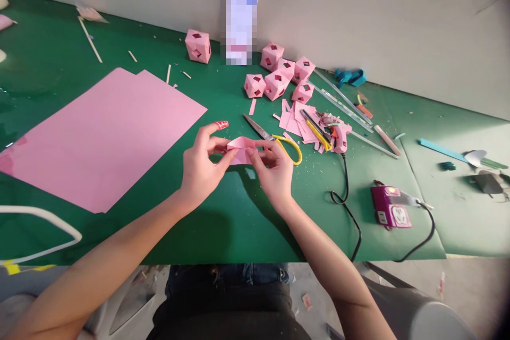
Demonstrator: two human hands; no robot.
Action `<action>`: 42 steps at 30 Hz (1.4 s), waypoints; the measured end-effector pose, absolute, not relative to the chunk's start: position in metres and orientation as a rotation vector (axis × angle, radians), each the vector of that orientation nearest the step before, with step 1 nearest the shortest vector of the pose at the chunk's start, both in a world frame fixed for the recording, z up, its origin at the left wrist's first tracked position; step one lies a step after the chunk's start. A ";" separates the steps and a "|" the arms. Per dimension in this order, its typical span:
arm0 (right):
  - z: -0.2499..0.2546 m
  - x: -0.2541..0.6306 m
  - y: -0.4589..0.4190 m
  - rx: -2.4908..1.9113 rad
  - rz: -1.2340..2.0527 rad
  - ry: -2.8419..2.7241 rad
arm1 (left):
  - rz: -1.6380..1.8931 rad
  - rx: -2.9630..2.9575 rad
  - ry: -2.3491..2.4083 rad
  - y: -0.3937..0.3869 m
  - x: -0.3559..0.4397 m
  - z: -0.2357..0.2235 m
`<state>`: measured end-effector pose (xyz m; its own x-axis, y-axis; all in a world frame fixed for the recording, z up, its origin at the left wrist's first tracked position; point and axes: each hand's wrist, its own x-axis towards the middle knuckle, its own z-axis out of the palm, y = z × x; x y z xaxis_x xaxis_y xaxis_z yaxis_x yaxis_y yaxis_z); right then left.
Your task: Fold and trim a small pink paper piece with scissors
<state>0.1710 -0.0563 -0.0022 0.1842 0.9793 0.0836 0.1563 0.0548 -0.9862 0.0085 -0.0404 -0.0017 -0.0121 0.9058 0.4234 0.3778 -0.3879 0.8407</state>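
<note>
A small folded piece of pink paper [241,155] is held up above the green table. Its left edge is pinched by my left hand [205,162], whose index finger is raised and carries a red and white wrap at the tip. On the paper's right edge, my right hand [274,170] pinches with thumb and fingers. Just beyond my right hand lie scissors [287,147] with yellow handles, partly hidden by its fingers. Large pink paper sheets [115,133] lie flat to the left of my hands.
Folded pink paper cubes [275,85] with diamond holes stand at the back, one cube [198,47] apart from them. Paper scraps [292,118], a yellow cutter [316,130], a pink glue gun [340,137] and glue sticks [345,106] lie right. A purple power socket [388,207] trails cables. A phone-like screen [239,24] leans on the wall.
</note>
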 end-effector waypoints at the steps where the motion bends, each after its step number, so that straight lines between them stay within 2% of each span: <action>1: -0.003 0.171 -0.057 -1.353 0.929 -1.234 | 1.396 1.844 1.366 -0.040 0.008 -0.002; 8: -0.008 0.172 -0.056 -1.286 0.890 -1.343 | 1.421 2.239 1.345 -0.037 0.004 -0.007; 16: -0.006 0.172 -0.058 -1.336 0.772 -1.446 | 1.598 2.107 1.237 -0.038 0.005 -0.003; 30: -0.001 0.178 -0.056 -1.216 0.914 -1.613 | 1.307 2.463 1.128 -0.028 -0.005 -0.010; 42: 0.000 0.175 -0.054 -1.217 0.862 -1.584 | 1.361 2.090 1.255 -0.034 0.002 -0.005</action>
